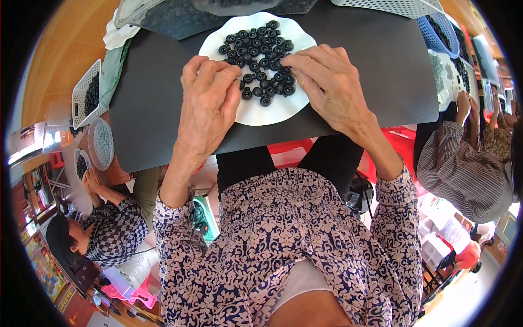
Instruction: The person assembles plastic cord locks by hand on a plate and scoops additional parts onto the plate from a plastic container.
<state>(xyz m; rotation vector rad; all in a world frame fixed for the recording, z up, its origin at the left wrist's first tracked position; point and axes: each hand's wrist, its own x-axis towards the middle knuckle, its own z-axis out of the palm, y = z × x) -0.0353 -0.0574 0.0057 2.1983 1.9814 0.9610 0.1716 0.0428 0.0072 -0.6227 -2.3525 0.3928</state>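
A white plate with a wavy rim lies on the dark table, bearing a heap of small black round parts, each with a ring-shaped hole; they look like cord locks. My left hand comes over the plate's left rim, fingers curled and thumb pressed to them at the heap's left side. Whatever lies between those fingertips is hidden. From the right, my right hand reaches in with thumb and forefinger close together at the heap's edge, touching or beside the black parts. What it pinches, if anything, cannot be made out.
Translucent bins stand beyond the plate, with a white basket farther right. A blue basket holds black parts, as does a white basket at left. Co-workers sit on both sides, one in a checkered top, another in stripes.
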